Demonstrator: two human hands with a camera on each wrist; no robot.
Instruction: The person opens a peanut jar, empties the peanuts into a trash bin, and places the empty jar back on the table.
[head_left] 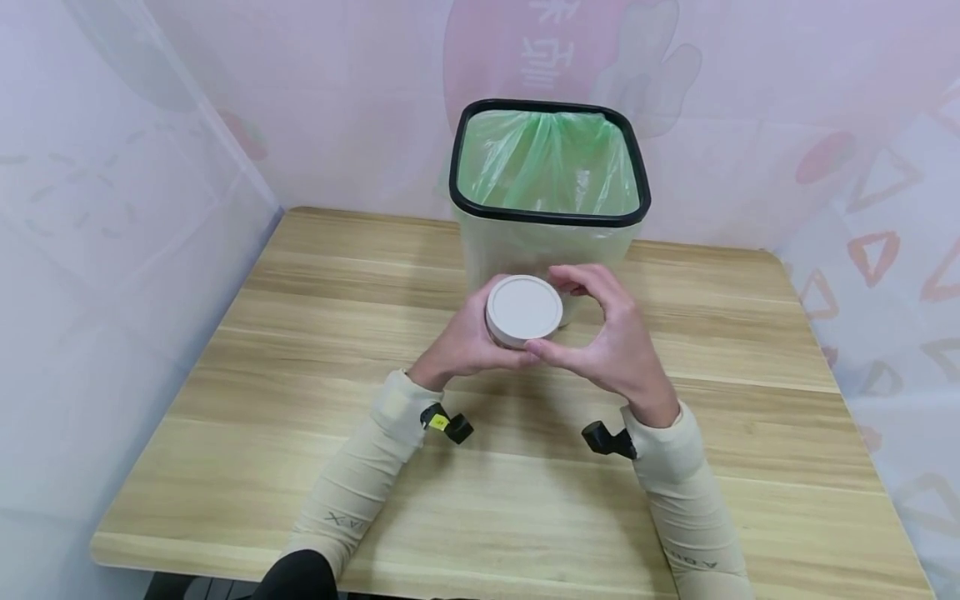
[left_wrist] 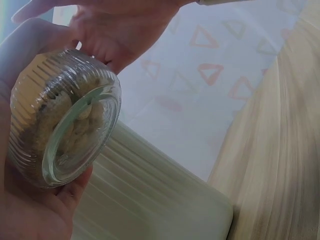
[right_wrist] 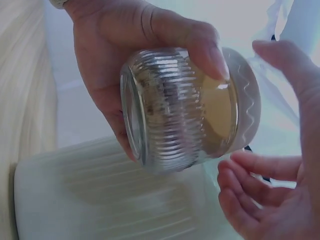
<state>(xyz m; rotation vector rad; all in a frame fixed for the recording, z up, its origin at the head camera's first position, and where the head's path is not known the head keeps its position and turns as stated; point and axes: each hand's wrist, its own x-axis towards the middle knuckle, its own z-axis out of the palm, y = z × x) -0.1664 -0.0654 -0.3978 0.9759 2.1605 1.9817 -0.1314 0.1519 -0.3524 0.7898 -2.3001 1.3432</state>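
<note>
My left hand (head_left: 467,340) grips a ribbed glass jar (right_wrist: 167,112) with its thumb and fingers round the side. Through the base in the left wrist view, lumpy tan and brown contents (left_wrist: 82,125) show inside. A pale round lid (head_left: 524,307) with a wavy line on its side caps the jar and faces up toward the head camera. My right hand (head_left: 617,340) arches beside the lid, thumb on the near side and fingers on the far side. In the right wrist view, gaps show between the lid and this hand's thumb and fingers.
Just beyond the hands stands a pale bin (head_left: 491,242) with a black rim (head_left: 551,218) and a green plastic liner (head_left: 540,158). It rests on a wood-grain table (head_left: 360,300). Pale printed walls (head_left: 337,100) enclose the back and sides.
</note>
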